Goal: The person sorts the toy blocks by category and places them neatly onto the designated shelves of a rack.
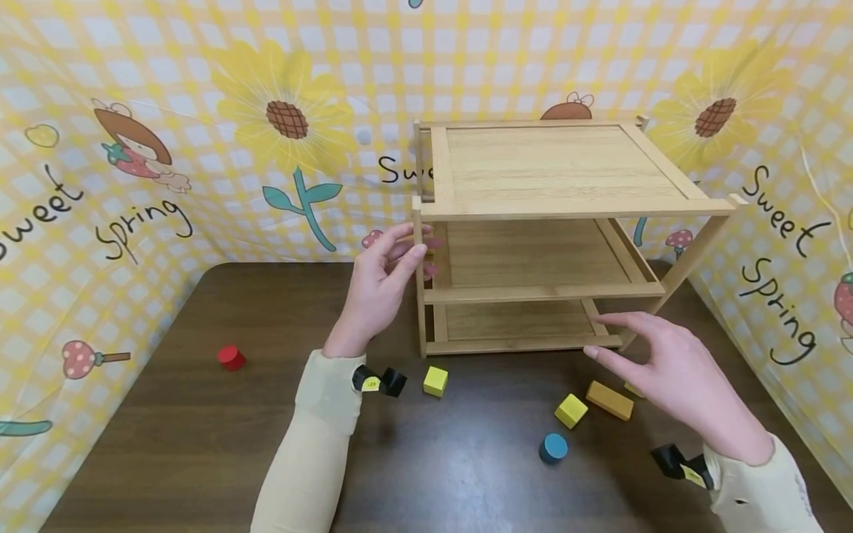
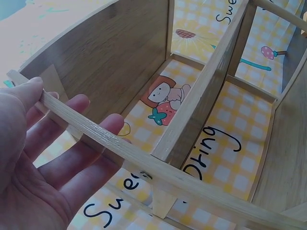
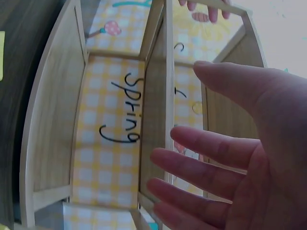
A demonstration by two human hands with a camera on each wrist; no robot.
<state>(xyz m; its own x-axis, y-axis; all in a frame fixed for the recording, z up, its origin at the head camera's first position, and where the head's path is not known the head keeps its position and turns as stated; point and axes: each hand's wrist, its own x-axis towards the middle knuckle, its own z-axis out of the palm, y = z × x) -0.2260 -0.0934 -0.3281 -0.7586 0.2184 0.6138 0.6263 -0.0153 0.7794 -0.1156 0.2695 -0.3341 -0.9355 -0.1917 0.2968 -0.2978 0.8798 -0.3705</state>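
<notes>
A three-tier wooden shelf [image 1: 560,166] stands on the table in the head view. My left hand [image 1: 380,285] holds its left front post, the thumb in front and the fingers behind it; the left wrist view shows the thumb [image 2: 29,88] on the post [image 2: 110,141]. My right hand [image 1: 686,370] is in front of the shelf's lower right side, its fingers spread and holding nothing. In the right wrist view its fingers [image 3: 206,175] overlap the edge of the middle board [image 3: 156,115].
On the table [image 1: 286,311], a yellow cube [image 1: 436,381] lies before the shelf and a red cylinder [image 1: 231,357] far left. Near my right hand are another yellow cube [image 1: 571,411], an orange block [image 1: 609,400] and a blue cylinder [image 1: 553,448]. Patterned cloth [image 1: 373,66] surrounds the table.
</notes>
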